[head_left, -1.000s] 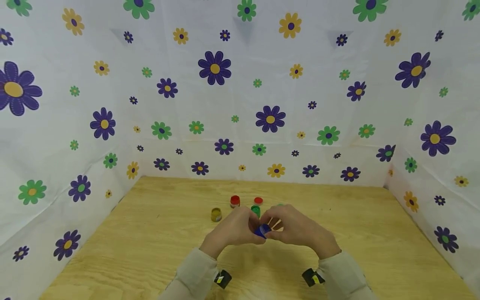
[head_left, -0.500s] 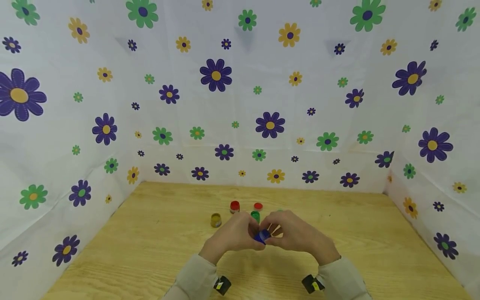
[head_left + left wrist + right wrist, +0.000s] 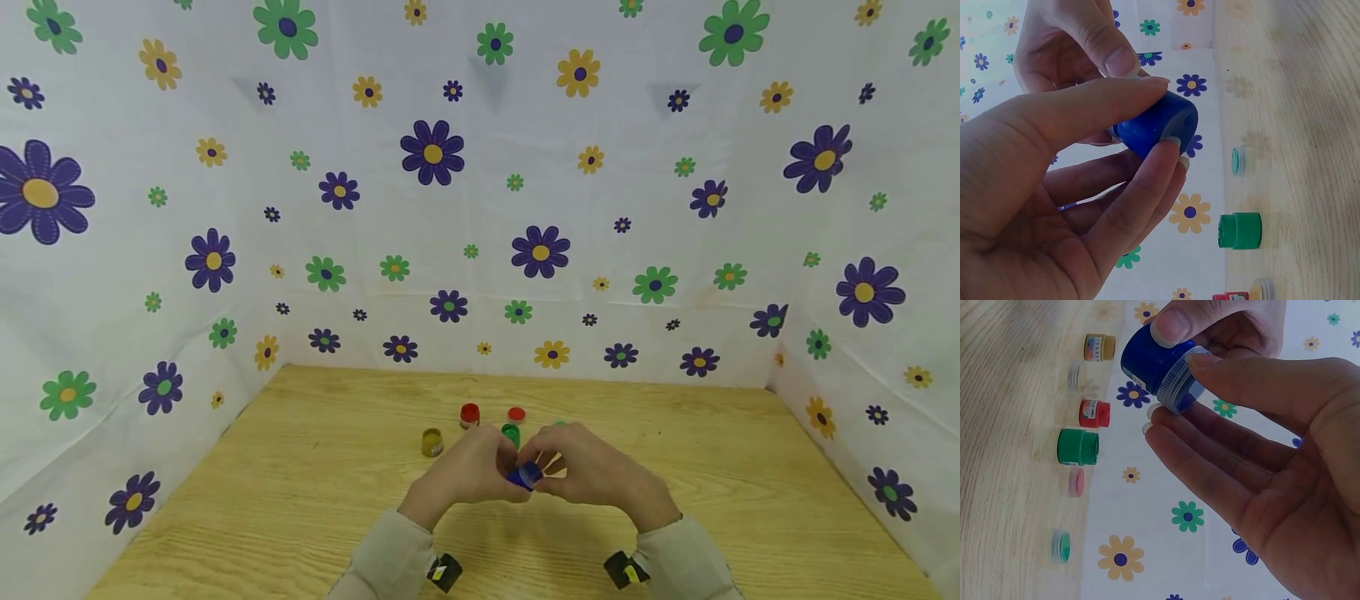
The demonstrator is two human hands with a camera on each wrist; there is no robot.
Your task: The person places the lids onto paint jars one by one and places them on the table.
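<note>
In the head view, my left hand [image 3: 472,468] and right hand [image 3: 603,468] meet above the wooden table around a small blue paint jar [image 3: 522,476]. My left thumb and fingers grip the body of the blue jar [image 3: 1159,124], which lies tilted on its side in the air. At its other end, my right thumb and fingers pinch the clear ridged lid [image 3: 1179,380], which sits on the jar's mouth. Beyond the hands stands an open green paint jar [image 3: 511,435], partly hidden by them.
Behind the hands are an open red paint jar [image 3: 469,415], a yellow-brown paint jar [image 3: 432,442] and a red lid [image 3: 517,414]. A green lid [image 3: 1062,546] lies on the table [image 3: 315,500]. A flowered white cloth [image 3: 480,208] encloses the back and sides.
The head view has tilted slightly upward, so the scene sits lower in it. The blue jar has turned a little between the fingers, and both hands keep their hold.
</note>
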